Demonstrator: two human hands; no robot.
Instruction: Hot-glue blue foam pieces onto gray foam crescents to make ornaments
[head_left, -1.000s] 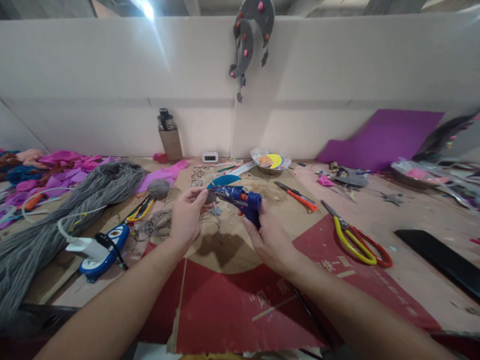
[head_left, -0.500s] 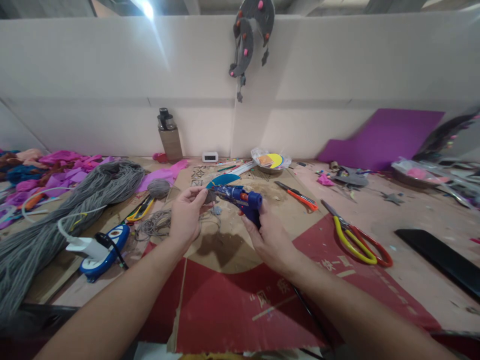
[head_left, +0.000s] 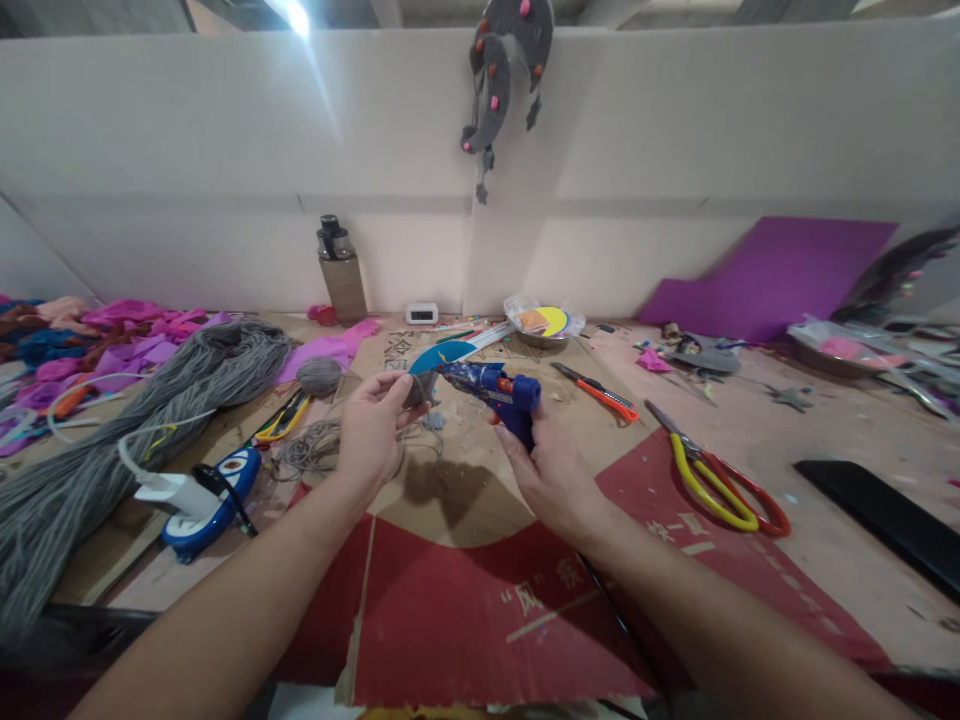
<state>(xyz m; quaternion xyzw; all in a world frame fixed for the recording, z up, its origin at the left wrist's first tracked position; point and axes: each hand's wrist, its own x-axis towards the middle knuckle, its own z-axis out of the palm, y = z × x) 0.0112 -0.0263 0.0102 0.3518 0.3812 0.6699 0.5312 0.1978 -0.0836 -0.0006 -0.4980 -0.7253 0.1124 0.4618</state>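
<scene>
The right grip (head_left: pixel 551 475) is wrapped round the handle of a blue glue gun (head_left: pixel 491 385), held above the cardboard (head_left: pixel 450 520) with its nozzle reaching out to the left of that grip. The left grip (head_left: pixel 375 425) pinches a small grey piece (head_left: pixel 422 388) between thumb and fingers, its free edge just beside the nozzle tip; whether the two touch is hard to tell.

The gun should feel light and rigid — hard plastic that takes a firm grasp — and its handle looks the sound place to hold, well back from the nozzle, which may be hot. The grey piece is probably very light, soft and easily bent, so a gentle pinch at the side away from the nozzle should suit it.

The gun is dark blue, with orange-red parts toward its rear and pale smears along its front. The piece is a dull grey, perhaps felt, and the fingers hide some of it, so its full outline cannot be read. Just beyond the left grip lies a blue curved sheet (head_left: pixel 450 352); to its left, loose grey yarn (head_left: pixel 311 450); well right of the right grip, scissors (head_left: pixel 712 485).
</scene>
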